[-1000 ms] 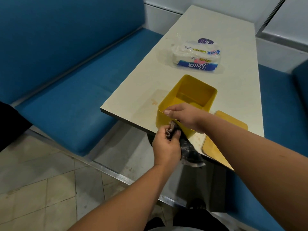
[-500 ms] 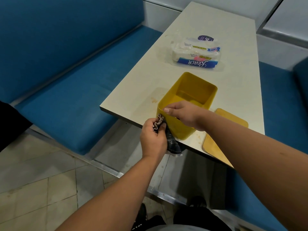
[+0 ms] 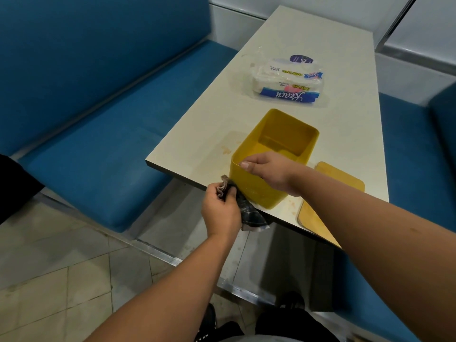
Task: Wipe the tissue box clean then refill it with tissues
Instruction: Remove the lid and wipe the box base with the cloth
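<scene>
A yellow open-topped tissue box [image 3: 256, 191] stands near the front edge of the cream table [image 3: 320, 134]. My right hand [image 3: 270, 172] grips its near rim, thumb on the outer wall. My left hand [image 3: 220, 211] holds a dark crumpled cloth [image 3: 246, 213] against the box's lower left corner at the table edge. The box's yellow lid [image 3: 338, 183] lies flat to the right, partly hidden by my right forearm. A plastic pack of white tissues [image 3: 287, 82] lies farther back on the table.
Blue padded benches [image 3: 103, 149] run along both sides of the table. A tiled floor [image 3: 61, 272] lies below on the left. A metal rail of the table base crosses under the edge. My dark shoes show at the bottom.
My left hand with the cloth has slid left along the box's near wall, from under my right hand to the box's left corner. My right hand keeps its grip on the rim.
</scene>
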`<act>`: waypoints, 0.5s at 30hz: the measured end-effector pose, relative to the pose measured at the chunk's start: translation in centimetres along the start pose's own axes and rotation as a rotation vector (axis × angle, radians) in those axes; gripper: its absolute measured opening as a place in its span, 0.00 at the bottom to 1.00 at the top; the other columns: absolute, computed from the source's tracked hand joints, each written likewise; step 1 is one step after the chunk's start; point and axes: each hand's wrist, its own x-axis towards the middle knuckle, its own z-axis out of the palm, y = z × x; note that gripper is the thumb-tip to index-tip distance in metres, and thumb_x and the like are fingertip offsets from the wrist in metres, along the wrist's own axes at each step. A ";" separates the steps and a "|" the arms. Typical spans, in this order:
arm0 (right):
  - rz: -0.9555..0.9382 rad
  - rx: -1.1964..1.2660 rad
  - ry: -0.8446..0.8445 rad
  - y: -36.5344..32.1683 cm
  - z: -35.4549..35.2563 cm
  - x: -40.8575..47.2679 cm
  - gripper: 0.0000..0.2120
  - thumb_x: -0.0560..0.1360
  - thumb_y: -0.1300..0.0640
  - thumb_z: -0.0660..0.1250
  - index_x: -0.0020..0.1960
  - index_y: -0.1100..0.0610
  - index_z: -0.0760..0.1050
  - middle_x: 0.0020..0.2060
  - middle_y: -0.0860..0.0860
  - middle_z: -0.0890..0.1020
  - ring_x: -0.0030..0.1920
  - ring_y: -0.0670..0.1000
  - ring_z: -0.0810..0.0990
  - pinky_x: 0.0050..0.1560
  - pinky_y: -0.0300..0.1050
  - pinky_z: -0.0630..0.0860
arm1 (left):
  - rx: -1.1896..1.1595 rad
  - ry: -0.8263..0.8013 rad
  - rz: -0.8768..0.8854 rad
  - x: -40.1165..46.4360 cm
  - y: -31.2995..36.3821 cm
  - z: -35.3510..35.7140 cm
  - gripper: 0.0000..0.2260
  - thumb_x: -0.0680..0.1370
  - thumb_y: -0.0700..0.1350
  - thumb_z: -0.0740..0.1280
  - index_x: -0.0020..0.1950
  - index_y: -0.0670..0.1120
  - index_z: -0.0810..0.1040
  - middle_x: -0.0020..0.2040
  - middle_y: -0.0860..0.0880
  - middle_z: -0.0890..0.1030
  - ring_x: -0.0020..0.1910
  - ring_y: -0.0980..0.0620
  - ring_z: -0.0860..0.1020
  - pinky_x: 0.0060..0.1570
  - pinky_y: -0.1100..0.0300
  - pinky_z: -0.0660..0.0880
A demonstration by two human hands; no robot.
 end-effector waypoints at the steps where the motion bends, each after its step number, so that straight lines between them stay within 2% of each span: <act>1: -0.001 -0.002 0.001 0.0 0.0 0.0 0.20 0.80 0.49 0.60 0.70 0.56 0.71 0.69 0.54 0.72 0.70 0.53 0.68 0.62 0.43 0.63 | -0.032 0.009 -0.032 -0.1 -0.1 0.0 0.08 0.78 0.42 0.68 0.45 0.54 0.73 0.44 0.52 0.81 0.45 0.54 0.80 0.46 0.58 0.77; 4: -0.004 -0.025 0.006 0.0 -0.1 0.0 0.20 0.81 0.48 0.60 0.70 0.56 0.71 0.69 0.53 0.72 0.69 0.53 0.69 0.63 0.43 0.63 | -0.106 -0.059 -0.064 -1.0 0.1 0.8 0.07 0.78 0.41 0.68 0.47 0.52 0.73 0.44 0.50 0.81 0.44 0.54 0.80 0.43 0.61 0.77; 8: -0.004 -0.026 0.009 0.0 -0.1 0.0 0.20 0.81 0.48 0.59 0.69 0.56 0.71 0.69 0.53 0.73 0.69 0.53 0.69 0.63 0.43 0.64 | -0.047 -0.056 -0.089 -0.9 -0.3 1.2 0.08 0.78 0.41 0.68 0.45 0.53 0.72 0.43 0.52 0.81 0.43 0.55 0.79 0.40 0.65 0.74; 12: -0.009 -0.054 0.015 0.1 -0.1 0.0 0.20 0.81 0.47 0.59 0.69 0.55 0.72 0.68 0.53 0.73 0.69 0.53 0.69 0.64 0.45 0.64 | -0.055 -0.056 -0.086 -1.1 0.1 1.3 0.07 0.78 0.42 0.68 0.45 0.53 0.73 0.44 0.51 0.81 0.45 0.53 0.80 0.44 0.59 0.77; 15: -0.007 -0.047 0.019 0.1 -0.1 0.0 0.20 0.81 0.48 0.59 0.69 0.55 0.72 0.69 0.52 0.73 0.69 0.53 0.69 0.63 0.43 0.64 | -0.021 -0.051 -0.072 -1.0 0.0 1.2 0.08 0.78 0.42 0.68 0.44 0.54 0.73 0.44 0.52 0.81 0.44 0.53 0.80 0.42 0.61 0.75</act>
